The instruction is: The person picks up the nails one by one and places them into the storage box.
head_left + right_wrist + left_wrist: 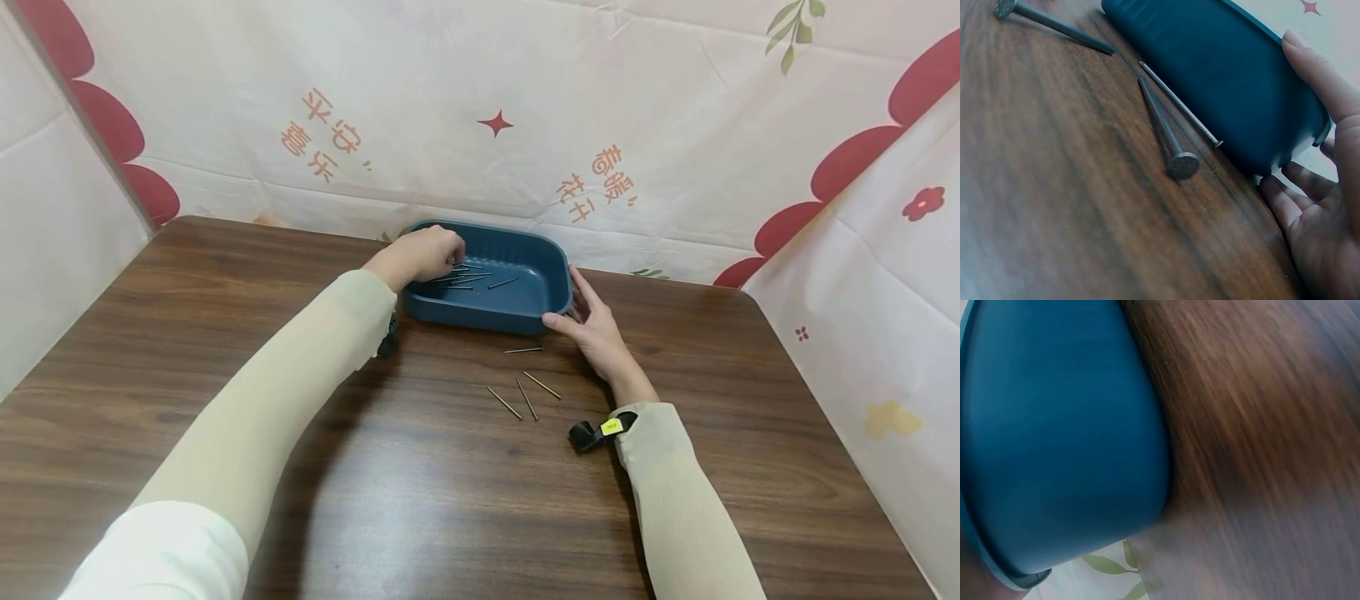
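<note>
A blue plastic bin (pixel 491 315) stands at the back of the table with several nails (pixel 468 277) lying inside, mostly toward its left part. Over the bin's left end reaches my left hand (pixel 427 252), its fingers bent down inside; whether they pinch a nail is hidden. My right hand (pixel 596 329) grips the bin's right end. In the right wrist view its thumb (pixel 1316 72) lies along the rim, with the other fingers against the end wall. Several loose nails lie on the table before the bin, one nail (pixel 1182 103) close along its front wall.
The brown wooden table (pixel 405 467) reaches back to a hanging patterned cloth (pixel 420 125), right behind the bin. More cloth hangs along the right side. A black wrist camera (pixel 600 432) sticks out from the right sleeve, near the loose nails.
</note>
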Demonstrator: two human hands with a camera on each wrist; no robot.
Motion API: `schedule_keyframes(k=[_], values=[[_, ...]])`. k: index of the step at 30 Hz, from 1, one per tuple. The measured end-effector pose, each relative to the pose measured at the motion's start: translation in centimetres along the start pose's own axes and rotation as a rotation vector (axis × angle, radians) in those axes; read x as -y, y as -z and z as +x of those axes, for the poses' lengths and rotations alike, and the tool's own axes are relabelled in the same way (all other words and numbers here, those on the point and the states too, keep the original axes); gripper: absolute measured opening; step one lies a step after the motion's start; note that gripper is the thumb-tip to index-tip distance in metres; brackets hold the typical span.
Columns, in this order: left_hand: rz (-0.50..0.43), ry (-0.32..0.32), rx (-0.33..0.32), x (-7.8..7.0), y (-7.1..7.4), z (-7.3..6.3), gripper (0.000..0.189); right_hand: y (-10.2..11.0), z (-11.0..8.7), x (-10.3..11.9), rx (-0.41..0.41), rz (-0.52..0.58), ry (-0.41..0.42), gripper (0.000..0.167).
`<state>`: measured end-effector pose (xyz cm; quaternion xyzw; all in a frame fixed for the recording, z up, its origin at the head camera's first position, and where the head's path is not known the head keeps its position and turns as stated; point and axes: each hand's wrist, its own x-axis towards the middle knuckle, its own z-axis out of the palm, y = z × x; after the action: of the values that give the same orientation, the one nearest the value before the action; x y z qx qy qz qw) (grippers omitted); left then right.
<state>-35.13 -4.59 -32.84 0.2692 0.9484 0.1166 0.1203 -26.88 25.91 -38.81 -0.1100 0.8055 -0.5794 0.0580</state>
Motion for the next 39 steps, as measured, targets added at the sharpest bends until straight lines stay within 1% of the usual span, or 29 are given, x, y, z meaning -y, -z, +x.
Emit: schedule_keyframes(k=[10, 17, 24, 31, 35, 37, 39], values=[[0.037, -0.001, 0.006, -0.1, -0.1, 0.2, 0.028, 0.0, 0.0, 0.1, 0.005, 0.015, 0.0, 0.088], [0.049, 0.002, -0.015, 0.0, -0.3, 0.4, 0.027, 0.0, 0.0, 0.2, 0.005, 0.006, -0.005, 0.088], [0.061, 0.006, -0.014, -0.2, -0.5, 0.4, 0.026, 0.0, -0.1, 0.2, 0.004, 0.007, -0.011, 0.088], [0.069, 0.003, -0.029, -0.4, -0.5, 0.4, 0.024, 0.1, -0.1, 0.2, 0.002, 0.009, -0.011, 0.088], [0.069, -0.007, -0.016, -0.5, -0.2, 0.4, 0.026, 0.1, -0.1, 0.1, -0.001, 0.01, -0.009, 0.088], [0.068, -0.011, -0.015, -0.6, 0.4, 0.2, 0.029, 0.1, 0.0, 0.1, 0.002, 0.011, -0.007, 0.087], [0.064, -0.02, -0.026, -0.9, 1.2, -0.1, 0.029, 0.0, 0.0, 0.1, 0.005, 0.012, -0.006, 0.087]])
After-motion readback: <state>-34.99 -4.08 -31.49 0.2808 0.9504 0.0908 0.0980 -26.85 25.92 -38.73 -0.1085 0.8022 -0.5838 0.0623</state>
